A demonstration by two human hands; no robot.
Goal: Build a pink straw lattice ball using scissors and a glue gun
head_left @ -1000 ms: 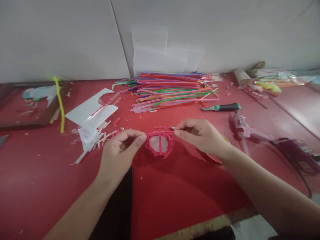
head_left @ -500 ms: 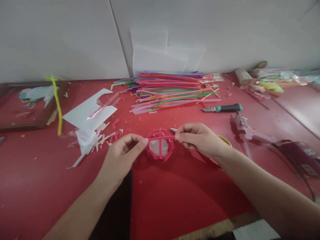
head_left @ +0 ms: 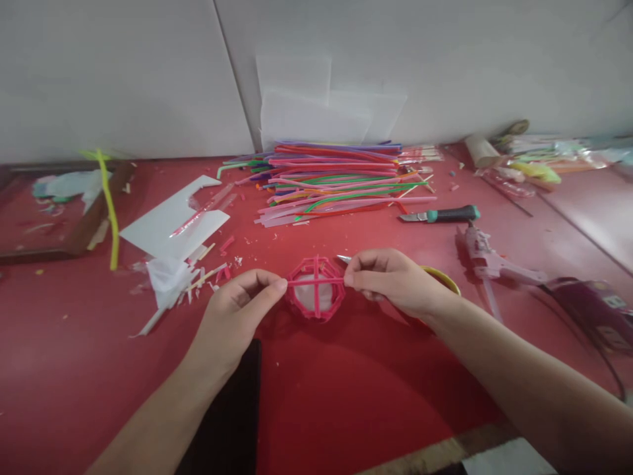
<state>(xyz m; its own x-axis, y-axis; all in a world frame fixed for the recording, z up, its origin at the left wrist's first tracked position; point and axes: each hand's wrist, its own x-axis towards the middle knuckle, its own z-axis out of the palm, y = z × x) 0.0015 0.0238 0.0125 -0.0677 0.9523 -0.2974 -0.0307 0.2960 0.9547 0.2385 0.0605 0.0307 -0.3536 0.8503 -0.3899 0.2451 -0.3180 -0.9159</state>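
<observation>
A small pink octagonal frame made of straw pieces point(head_left: 316, 299) sits on the red table point(head_left: 346, 396) in front of me. Across its top lies a short pink straw piece point(head_left: 316, 282). My left hand point(head_left: 237, 313) pinches the left end of that piece and my right hand point(head_left: 393, 280) pinches the right end. Both hands are closed on it. A thin metal tip point(head_left: 343, 258) sticks out behind my right hand's fingers.
A pile of coloured straws point(head_left: 336, 181) lies at the back centre. Right of it are a green-handled knife point(head_left: 440, 214), a pink glue gun point(head_left: 487, 260) and its cable. White paper and straw scraps point(head_left: 173, 251) lie to the left, beside a wooden tray point(head_left: 74, 231).
The straw piece between my two hands has come down a little onto the top of the pink frame. Both hands stay pinched on its ends.
</observation>
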